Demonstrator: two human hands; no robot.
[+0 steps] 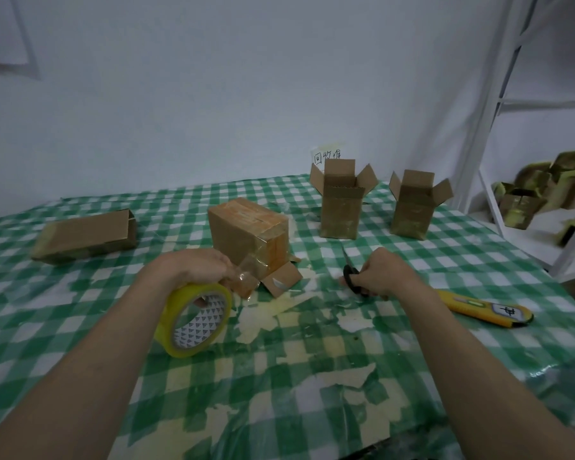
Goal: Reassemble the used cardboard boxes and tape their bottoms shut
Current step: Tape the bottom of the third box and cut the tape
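Your left hand (193,267) curls round the yellow tape roll (195,318), held upright just above the checked tablecloth (312,376), while your right hand (384,272) has its fingers through the black scissors (354,275). Just beyond, the taped box (249,234) stands upside down, flaps on the cloth. Farther back stand two open-topped boxes (341,207), with a flattened box (87,235) far left.

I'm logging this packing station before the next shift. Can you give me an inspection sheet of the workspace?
Surface: checked tablecloth, worn and patchy.
Job's things: taped box upside down; two open boxes upright; flat box lying.
Clutter: yellow utility knife.
Hands: left hand grips tape roll; right hand grips scissors.
Cables: nothing seen.
Surroundings: white shelf holding more boxes; handwritten label on wall.
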